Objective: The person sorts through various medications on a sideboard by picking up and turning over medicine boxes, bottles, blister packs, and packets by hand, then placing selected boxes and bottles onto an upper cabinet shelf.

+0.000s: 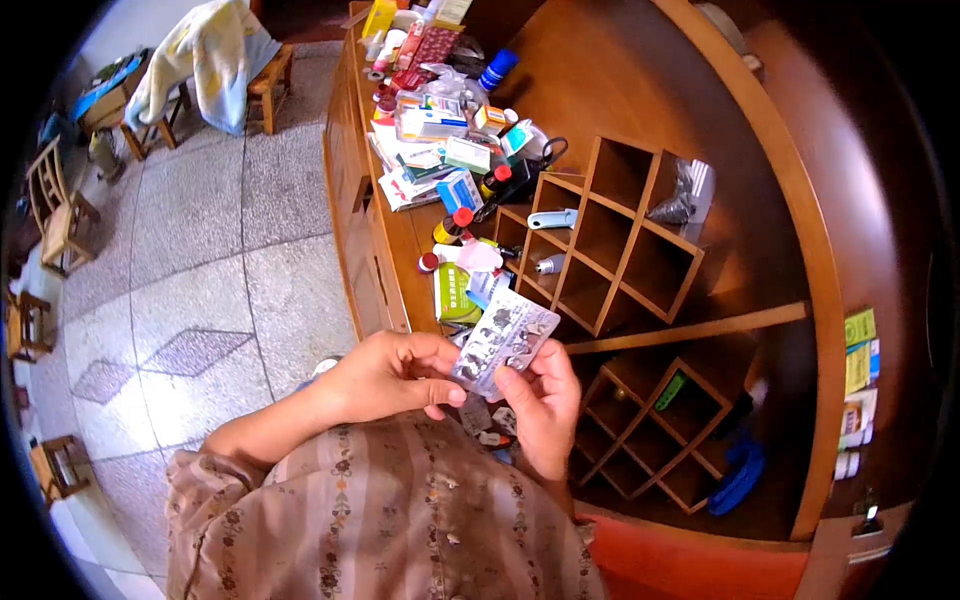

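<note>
In front of my chest is a silvery blister pack (507, 338) with printed foil, several of its pockets looking burst or dark. My right hand (545, 405) pinches its lower right edge, thumb on top and fingers behind. At its left edge, my left hand (395, 375) is curled with its fingertips against the pack; part of that grip is hidden. Just beyond the pack lie a green medicine box (452, 292) and a pink item (480, 257). A brown bottle with a red cap (453, 226) is close by. Small packets (478, 412) show below the pack.
Medicine boxes (432, 122) and bottles crowd the wooden cabinet top (400, 228). To the right, a wooden lattice rack (628, 212) holds a light blue-handled item (552, 219); a lower rack (650, 440) has a blue object (738, 475) beside it. Stools (58, 468) stand along the tiled floor (200, 290).
</note>
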Motion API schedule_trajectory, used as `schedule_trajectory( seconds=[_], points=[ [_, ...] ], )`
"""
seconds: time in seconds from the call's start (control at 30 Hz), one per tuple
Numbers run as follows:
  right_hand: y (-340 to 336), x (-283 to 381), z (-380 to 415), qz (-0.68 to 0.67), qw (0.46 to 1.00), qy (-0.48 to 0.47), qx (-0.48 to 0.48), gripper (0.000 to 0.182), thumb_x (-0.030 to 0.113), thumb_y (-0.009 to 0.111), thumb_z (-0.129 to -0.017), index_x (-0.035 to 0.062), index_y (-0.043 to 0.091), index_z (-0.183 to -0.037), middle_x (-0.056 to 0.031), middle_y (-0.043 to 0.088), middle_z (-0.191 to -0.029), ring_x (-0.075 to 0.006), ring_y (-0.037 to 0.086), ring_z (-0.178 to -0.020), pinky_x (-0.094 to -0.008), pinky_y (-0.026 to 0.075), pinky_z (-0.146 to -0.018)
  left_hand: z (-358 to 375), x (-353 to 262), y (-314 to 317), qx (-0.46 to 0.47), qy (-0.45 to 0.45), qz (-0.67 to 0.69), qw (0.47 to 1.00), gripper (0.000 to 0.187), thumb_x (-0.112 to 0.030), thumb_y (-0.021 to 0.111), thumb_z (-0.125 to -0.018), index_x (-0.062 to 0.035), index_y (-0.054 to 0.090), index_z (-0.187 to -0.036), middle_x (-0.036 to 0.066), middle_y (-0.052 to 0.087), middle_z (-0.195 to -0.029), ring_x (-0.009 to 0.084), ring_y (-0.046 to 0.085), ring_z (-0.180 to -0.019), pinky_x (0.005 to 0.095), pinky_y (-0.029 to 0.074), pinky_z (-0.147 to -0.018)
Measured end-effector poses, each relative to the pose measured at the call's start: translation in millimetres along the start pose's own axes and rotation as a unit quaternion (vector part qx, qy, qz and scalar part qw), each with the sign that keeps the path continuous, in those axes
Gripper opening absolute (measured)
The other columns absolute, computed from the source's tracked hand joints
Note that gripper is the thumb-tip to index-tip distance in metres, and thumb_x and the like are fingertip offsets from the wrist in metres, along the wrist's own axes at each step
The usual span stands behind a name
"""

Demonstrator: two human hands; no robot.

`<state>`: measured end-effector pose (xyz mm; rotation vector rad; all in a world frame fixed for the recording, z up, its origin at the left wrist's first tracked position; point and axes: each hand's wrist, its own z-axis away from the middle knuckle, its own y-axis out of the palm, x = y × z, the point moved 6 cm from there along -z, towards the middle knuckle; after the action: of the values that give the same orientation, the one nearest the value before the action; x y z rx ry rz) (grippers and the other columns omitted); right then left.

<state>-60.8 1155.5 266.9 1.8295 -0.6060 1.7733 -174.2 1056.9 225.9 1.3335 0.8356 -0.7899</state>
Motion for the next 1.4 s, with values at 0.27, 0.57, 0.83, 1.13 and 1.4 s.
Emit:
schedule_trajectory(
  seconds=[0.27,0.57,0.83,1.13,1.4],
  points=[
    [5.2,0.8,9.8,0.003,0.999,-0.002,0.04,0.027,0.002,0.059,-0.087,-0.0036,0.053,-0.112,-0.0086,0.061,-0.103,-0.0121,0.059,-0.088,-0.0254,0.049,-0.076,2.2,5.8,-11.3,-0.042,0.026,0.103,0.993,0.017,-0.01,0.056,-0.091,0.0034,0.059,-0.1,0.008,0.063,-0.09,0.0153,0.063,-0.077,0.0275,0.056,-0.063],
    [2.8,-15.2,15.3,-0.015,0.997,0.035,0.073,0.026,0.013,0.063,-0.087,-0.004,0.057,-0.106,-0.0082,0.064,-0.097,-0.0135,0.061,-0.083,-0.0265,0.049,-0.075,16.4,-3.2,-11.4,-0.051,0.008,0.098,0.994,0.015,-0.005,0.056,-0.089,0.0054,0.06,-0.099,0.011,0.066,-0.086,0.0164,0.065,-0.072,0.0273,0.056,-0.061],
    [3.4,-7.7,13.1,-0.048,0.995,-0.079,0.048,0.034,0.016,0.062,-0.089,-0.0043,0.052,-0.115,-0.0074,0.061,-0.099,-0.0109,0.055,-0.084,-0.024,0.045,-0.075,16.8,22.8,6.3,0.038,-0.072,0.053,0.995,0.016,-0.012,0.059,-0.089,0.0025,0.063,-0.095,0.01,0.066,-0.088,0.0139,0.063,-0.071,0.0273,0.055,-0.062],
    [7.3,-6.2,18.2,0.001,0.996,-0.043,0.08,0.036,-0.002,0.058,-0.087,-0.0047,0.048,-0.122,-0.01,0.06,-0.103,-0.0129,0.058,-0.09,-0.0262,0.048,-0.079,18.6,26.0,5.8,-0.002,-0.051,0.122,0.991,0.023,-0.015,0.062,-0.088,0.0028,0.062,-0.103,0.014,0.066,-0.091,0.0165,0.064,-0.072,0.0316,0.056,-0.064],
    [-1.6,0.9,24.9,0.04,0.998,-0.043,0.033,0.036,-0.003,0.06,-0.085,-0.0041,0.053,-0.12,-0.007,0.06,-0.098,-0.0097,0.058,-0.083,-0.0221,0.051,-0.072,31.6,11.5,-8.1,-0.116,0.024,0.162,0.98,0.027,-0.012,0.059,-0.089,0.0031,0.054,-0.111,0.014,0.063,-0.091,0.0204,0.064,-0.074,0.0318,0.057,-0.062]
  ],
)
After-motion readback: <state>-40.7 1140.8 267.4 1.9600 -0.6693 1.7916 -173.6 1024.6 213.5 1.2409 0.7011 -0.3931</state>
